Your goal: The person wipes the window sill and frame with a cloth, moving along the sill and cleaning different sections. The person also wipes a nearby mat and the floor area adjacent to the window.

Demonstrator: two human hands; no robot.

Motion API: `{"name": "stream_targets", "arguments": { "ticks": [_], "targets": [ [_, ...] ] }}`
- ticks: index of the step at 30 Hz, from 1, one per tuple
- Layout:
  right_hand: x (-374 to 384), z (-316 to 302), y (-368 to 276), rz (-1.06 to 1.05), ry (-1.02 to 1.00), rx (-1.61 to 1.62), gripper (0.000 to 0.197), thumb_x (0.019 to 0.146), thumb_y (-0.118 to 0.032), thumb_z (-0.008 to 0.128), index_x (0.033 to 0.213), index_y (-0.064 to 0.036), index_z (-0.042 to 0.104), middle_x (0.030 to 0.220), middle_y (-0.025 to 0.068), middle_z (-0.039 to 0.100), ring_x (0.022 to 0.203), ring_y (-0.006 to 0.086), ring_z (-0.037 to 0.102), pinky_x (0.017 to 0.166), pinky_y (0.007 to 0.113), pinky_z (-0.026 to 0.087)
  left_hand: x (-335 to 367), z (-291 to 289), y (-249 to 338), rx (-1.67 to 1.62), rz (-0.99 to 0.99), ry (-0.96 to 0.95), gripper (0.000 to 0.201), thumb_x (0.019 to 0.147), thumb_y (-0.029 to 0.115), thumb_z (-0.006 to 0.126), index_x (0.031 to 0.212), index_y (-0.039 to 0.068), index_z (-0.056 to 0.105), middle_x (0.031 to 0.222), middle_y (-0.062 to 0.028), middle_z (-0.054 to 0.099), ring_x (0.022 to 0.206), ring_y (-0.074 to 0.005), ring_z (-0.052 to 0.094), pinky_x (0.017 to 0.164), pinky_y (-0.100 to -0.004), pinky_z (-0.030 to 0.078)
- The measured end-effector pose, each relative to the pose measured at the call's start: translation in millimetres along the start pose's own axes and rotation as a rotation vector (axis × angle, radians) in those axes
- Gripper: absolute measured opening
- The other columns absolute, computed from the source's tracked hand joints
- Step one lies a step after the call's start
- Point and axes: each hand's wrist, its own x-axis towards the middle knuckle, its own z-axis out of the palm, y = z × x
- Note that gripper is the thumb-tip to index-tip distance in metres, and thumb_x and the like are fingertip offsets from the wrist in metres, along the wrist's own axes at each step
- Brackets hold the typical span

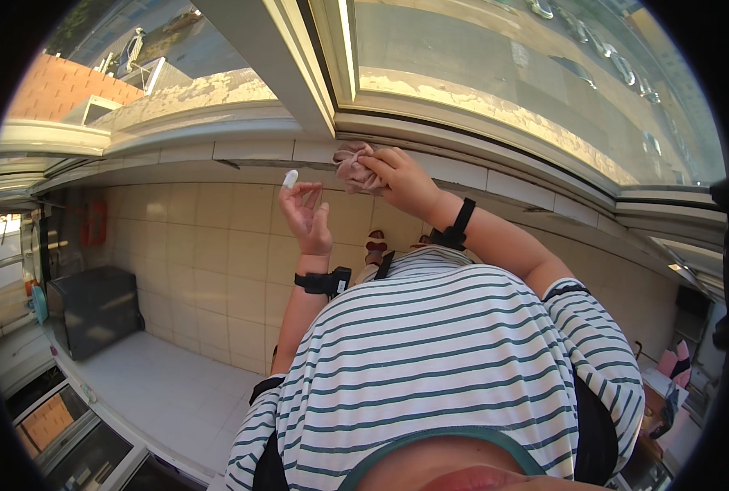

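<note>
My right hand (pixel 405 182) is closed on a crumpled, dusty-pink cloth (pixel 351 167), pinched between thumb and fingers. The cloth is bunched up at the tiled window sill (pixel 448 170), just below the window frame. To its left, my left hand (pixel 305 216) is held palm up over the floor, fingers loosely curled and apart, with nothing gripped. A white cover (pixel 291 177), perhaps a bandage, is on the tip of one of its fingers. A gap separates this hand from the cloth.
A window frame post (pixel 286 61) rises from the sill between two glass panes. On the tiled floor (pixel 192 245), a dark grey box-shaped cabinet (pixel 96 311) stands to the left. Something red (pixel 94 223) is by the far left wall. Pink items (pixel 674 364) lie at the right.
</note>
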Motion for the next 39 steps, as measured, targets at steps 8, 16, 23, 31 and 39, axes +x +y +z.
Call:
{"name": "stream_targets", "arguments": {
  "ticks": [8,16,23,31,39],
  "targets": [
    [49.7,-28.0,-17.2,-0.146,0.302,-0.439,0.064,0.078,-0.013,0.073,0.141,-0.0149,0.063,0.133,0.0114,0.057,0.127,0.0302,0.056,0.102,0.054,0.044,-60.8,-89.3,-2.5,0.321,-0.234,0.185,0.061,0.087,-0.009,0.061,0.146,-0.001,0.049,0.118,-0.0088,0.058,0.109,-0.0189,0.062,0.099,-0.0368,0.057],
    [62.9,7.2,-16.0,0.006,0.232,-0.636,0.07,0.079,-0.022,0.075,0.146,-0.0134,0.057,0.126,0.0045,0.064,0.113,0.0201,0.062,0.082,0.039,0.044,-30.5,-50.3,6.5,0.724,0.048,-0.166,0.052,0.089,-0.004,0.067,0.139,-0.003,0.053,0.126,-0.0182,0.067,0.117,-0.0321,0.065,0.099,-0.0417,0.054],
    [72.4,0.7,-11.8,-0.081,0.157,-0.79,0.054,0.078,-0.019,0.071,0.131,-0.0075,0.067,0.097,-0.0003,0.06,0.088,0.0163,0.059,0.071,0.034,0.04,17.0,-3.6,17.8,0.855,0.284,-0.233,0.055,0.091,-0.002,0.065,0.143,-0.003,0.049,0.132,-0.0213,0.067,0.123,-0.038,0.065,0.105,-0.0436,0.051],
    [72.1,5.7,-21.4,-0.046,0.086,-0.875,0.046,0.077,-0.02,0.069,0.121,-0.0067,0.07,0.086,0.0001,0.054,0.083,0.0188,0.055,0.07,0.034,0.04,37.6,19.1,24.1,0.768,0.177,-0.255,0.062,0.089,-0.004,0.06,0.149,-0.003,0.044,0.134,-0.0223,0.066,0.124,-0.0401,0.063,0.104,-0.0445,0.05],
    [37.8,-25.9,-3.8,-0.022,0.091,-0.821,0.053,0.082,-0.023,0.069,0.133,-0.0102,0.067,0.097,-0.003,0.06,0.089,0.0144,0.06,0.071,0.032,0.041,18.6,-3.4,15.2,0.833,0.207,-0.279,0.063,0.087,-0.004,0.06,0.148,-0.003,0.046,0.133,-0.0217,0.067,0.125,-0.0408,0.062,0.105,-0.045,0.049]
  ]
}}
